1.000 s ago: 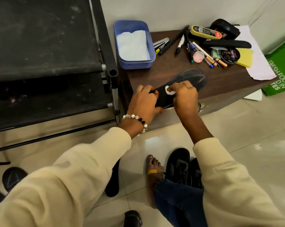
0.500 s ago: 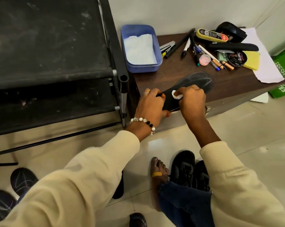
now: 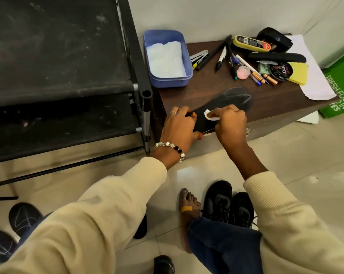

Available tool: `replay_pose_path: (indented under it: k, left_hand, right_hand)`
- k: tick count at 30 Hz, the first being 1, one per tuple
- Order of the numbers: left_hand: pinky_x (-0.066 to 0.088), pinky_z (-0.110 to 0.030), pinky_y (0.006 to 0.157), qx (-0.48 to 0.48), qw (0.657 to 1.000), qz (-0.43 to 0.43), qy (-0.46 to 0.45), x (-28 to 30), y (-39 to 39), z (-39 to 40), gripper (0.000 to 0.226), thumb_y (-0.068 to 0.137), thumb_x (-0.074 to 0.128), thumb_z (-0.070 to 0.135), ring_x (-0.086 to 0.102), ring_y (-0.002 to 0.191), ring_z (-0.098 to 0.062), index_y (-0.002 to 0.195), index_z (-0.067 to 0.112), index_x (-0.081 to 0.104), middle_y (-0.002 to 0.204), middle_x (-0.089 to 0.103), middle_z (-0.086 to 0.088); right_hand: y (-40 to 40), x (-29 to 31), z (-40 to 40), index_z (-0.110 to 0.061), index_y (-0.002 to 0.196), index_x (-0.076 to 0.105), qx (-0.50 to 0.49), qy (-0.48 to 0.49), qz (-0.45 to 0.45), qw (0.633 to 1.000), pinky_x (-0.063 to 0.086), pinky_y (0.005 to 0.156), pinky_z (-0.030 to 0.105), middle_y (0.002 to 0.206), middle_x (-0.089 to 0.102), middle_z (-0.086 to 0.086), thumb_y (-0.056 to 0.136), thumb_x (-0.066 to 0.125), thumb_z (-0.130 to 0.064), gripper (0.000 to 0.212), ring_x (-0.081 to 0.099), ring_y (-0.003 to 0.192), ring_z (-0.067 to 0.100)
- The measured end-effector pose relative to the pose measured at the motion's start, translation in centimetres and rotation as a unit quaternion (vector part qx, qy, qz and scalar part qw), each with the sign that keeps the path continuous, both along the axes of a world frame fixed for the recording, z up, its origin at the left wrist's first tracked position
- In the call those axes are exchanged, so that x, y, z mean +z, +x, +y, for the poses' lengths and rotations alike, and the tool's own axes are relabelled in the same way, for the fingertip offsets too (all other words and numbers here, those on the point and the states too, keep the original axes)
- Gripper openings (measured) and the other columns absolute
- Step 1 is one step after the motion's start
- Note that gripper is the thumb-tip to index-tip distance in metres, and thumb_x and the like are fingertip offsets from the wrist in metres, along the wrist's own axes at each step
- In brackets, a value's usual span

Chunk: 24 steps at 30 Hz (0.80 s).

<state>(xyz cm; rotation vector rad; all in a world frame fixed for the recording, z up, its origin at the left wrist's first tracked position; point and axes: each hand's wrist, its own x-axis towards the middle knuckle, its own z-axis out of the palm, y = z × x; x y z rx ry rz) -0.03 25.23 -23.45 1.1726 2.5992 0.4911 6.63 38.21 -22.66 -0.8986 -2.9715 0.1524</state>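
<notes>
A black shoe insole (image 3: 229, 100) lies flat on the brown wooden table (image 3: 276, 99), its heel end over the table's front edge. My left hand (image 3: 180, 127) grips the heel end, fingers curled over the top and thumb under the edge. My right hand (image 3: 229, 123) pinches a small white pad (image 3: 210, 115) and presses it on the insole's middle. The toe end carries pale chalky marks.
A blue tub (image 3: 168, 58) with white cloth stands at the table's back left. Pens, a polish tin (image 3: 282, 71), a yellow sponge, brushes and paper crowd the back right. A black rack (image 3: 68, 76) stands left. Black shoes (image 3: 228, 204) and loose insoles lie on the floor.
My right hand has shifted the white pad slightly along the insole. My left hand keeps its hold on the heel end. The view has drifted a little.
</notes>
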Motion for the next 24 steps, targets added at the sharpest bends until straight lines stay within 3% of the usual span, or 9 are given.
replay_pose_path:
  k: [7, 14, 18, 24]
  left_hand:
    - [0.032, -0.029, 0.104, -0.007, 1.000, -0.002, 0.002, -0.3, 0.2, -0.2, 0.059, 0.086, 0.064, 0.042, 0.032, 0.126, -0.024, 0.136, 0.013, 0.052, 0.138, 0.041, -0.001]
    - [0.032, -0.029, 0.105, -0.008, 1.000, 0.001, -0.002, -0.2, 0.2, -0.2, 0.059, 0.087, 0.063, 0.044, 0.032, 0.127, -0.024, 0.136, 0.013, 0.052, 0.139, 0.041, -0.002]
    - [0.034, -0.030, 0.103, 0.003, 1.000, 0.002, 0.005, -0.4, 0.4, 0.0, 0.057, 0.087, 0.064, 0.044, 0.033, 0.125, -0.024, 0.133, 0.012, 0.055, 0.137, 0.042, -0.002]
    - [0.034, -0.029, 0.104, 0.001, 1.000, 0.002, 0.002, -0.4, 0.3, -0.1, 0.058, 0.087, 0.063, 0.045, 0.033, 0.125, -0.023, 0.135, 0.013, 0.054, 0.137, 0.042, -0.002]
  right_hand:
    - [-0.8, -1.0, 0.2, -0.013, 0.122, 0.062, -0.017, 0.000, 0.010, 1.000, 0.044, 0.089, 0.032, 0.123, 0.055, 0.017, 0.088, 0.060, -0.009, 0.034, 0.056, 0.106, 0.029]
    - [-3.9, 0.1, 1.8, -0.010, 0.119, 0.064, -0.017, 0.017, 0.013, 1.000, 0.041, 0.091, 0.037, 0.119, 0.058, 0.020, 0.090, 0.053, -0.004, 0.032, 0.053, 0.109, 0.034]
    - [-1.3, -0.2, 0.4, -0.013, 0.124, 0.060, -0.006, -0.001, -0.006, 1.000, 0.042, 0.092, 0.034, 0.124, 0.055, 0.016, 0.089, 0.055, -0.005, 0.036, 0.052, 0.111, 0.029]
    - [2.3, -1.2, -0.6, -0.014, 0.113, 0.069, 0.051, -0.025, 0.031, 0.998, 0.047, 0.085, 0.035, 0.111, 0.064, 0.015, 0.085, 0.061, -0.002, 0.031, 0.061, 0.097, 0.029]
